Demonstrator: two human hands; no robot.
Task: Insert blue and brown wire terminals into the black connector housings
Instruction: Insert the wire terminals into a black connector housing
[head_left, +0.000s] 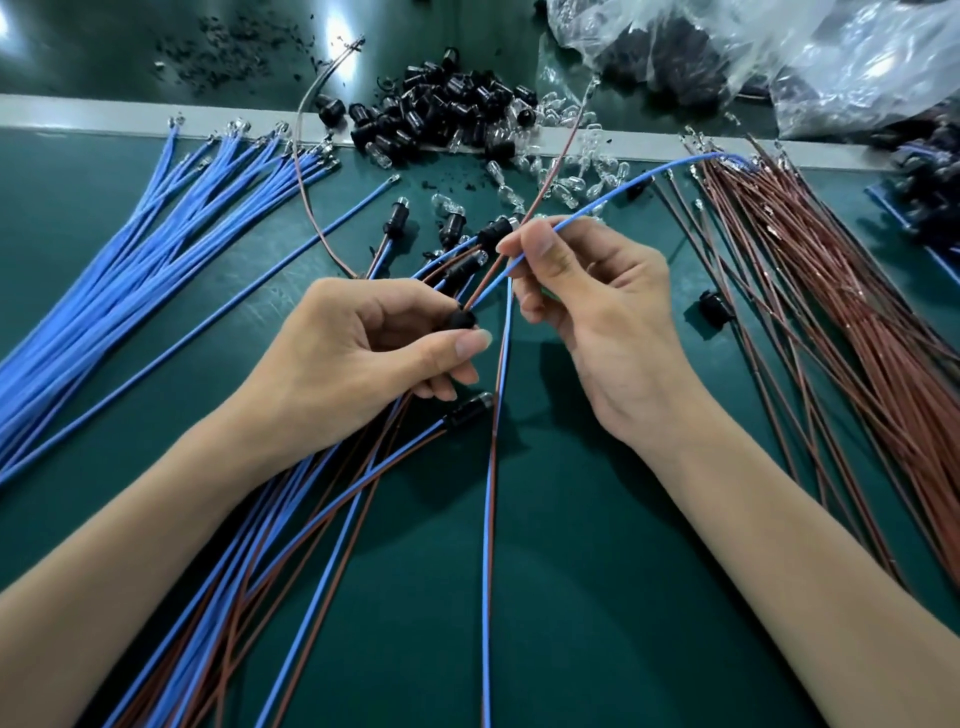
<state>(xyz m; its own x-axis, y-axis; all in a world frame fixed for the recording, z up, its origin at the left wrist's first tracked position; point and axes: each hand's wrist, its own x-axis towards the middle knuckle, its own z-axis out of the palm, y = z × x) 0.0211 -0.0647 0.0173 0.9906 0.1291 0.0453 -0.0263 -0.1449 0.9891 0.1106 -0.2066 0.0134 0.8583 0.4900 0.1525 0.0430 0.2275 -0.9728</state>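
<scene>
Blue wire bundle (130, 249): far left, fanned across the green bench (597, 597), terminal ends pointing to the far edge; one blue strand lies apart on its right.
Left hand (363, 353): yours, fingers curled, thumb and forefinger pinching a black connector housing (462, 319) by its body.
Connector housing: held clear of the bench, centre frame, just between your two hands; a blue and a brown lead run into its upper end.
Finished pairs (291, 519): blue-and-brown leads with housings fitted, spread under your left wrist and running to the bottom-left corner; one capped end (470, 408) lies just below your left fingers.
Housing pile (441, 114): loose black housings heaped at the far edge, clear bulbs (571, 176) scattered to its right.
Right hand (597, 306): yours, thumb and forefinger nipping the blue wire (623, 189); remaining fingers loosely curled.
Blue wire: arcs from your right fingertips up and right to the brown bundle's far end.
Brown wire (560, 156): passes by the same fingertips, rising toward the bulbs.
Hanging pair (488, 519): blue and brown, side by side, from under your right fingers to the bottom edge.
Stray housing (714, 306): alone on the bench, right of your right hand.
Brown wire bundle (831, 312): far right, fanned diagonally.
Plastic bags (779, 52): top right, contents dark, unclear.
</scene>
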